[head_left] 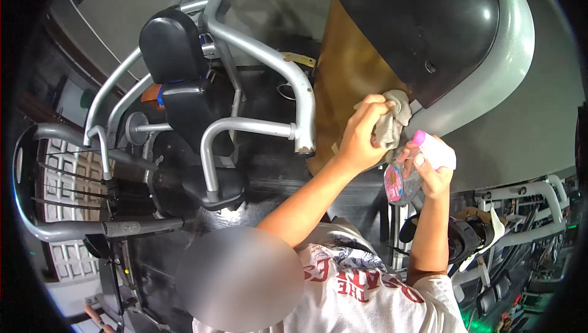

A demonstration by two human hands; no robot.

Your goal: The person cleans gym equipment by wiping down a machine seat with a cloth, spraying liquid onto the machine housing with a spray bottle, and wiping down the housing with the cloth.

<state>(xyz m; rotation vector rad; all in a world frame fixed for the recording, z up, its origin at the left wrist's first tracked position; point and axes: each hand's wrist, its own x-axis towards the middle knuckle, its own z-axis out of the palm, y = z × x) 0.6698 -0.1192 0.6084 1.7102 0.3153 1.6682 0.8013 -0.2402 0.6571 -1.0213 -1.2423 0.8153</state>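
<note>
My left hand [365, 132] is closed around a crumpled grey cloth [392, 118]. The cloth lies at the lower edge of a machine's black cover [422, 33], where it meets a brown side panel [350, 57] and a silver rim [484, 97]. Just to the right, my right hand [436, 167] grips a spray bottle [401, 185] by its neck. This bottle has a clear body, a pink and blue label, and a white spray head with a pink tip. Its nozzle end is close beside the cloth.
A seated exercise machine [177, 45] with black pads and silver tube arms [257, 51] stands to the left. More gym equipment [533, 210] is at the lower right, near a black bag-like item [465, 235]. Dark flooring [294, 201] runs beneath.
</note>
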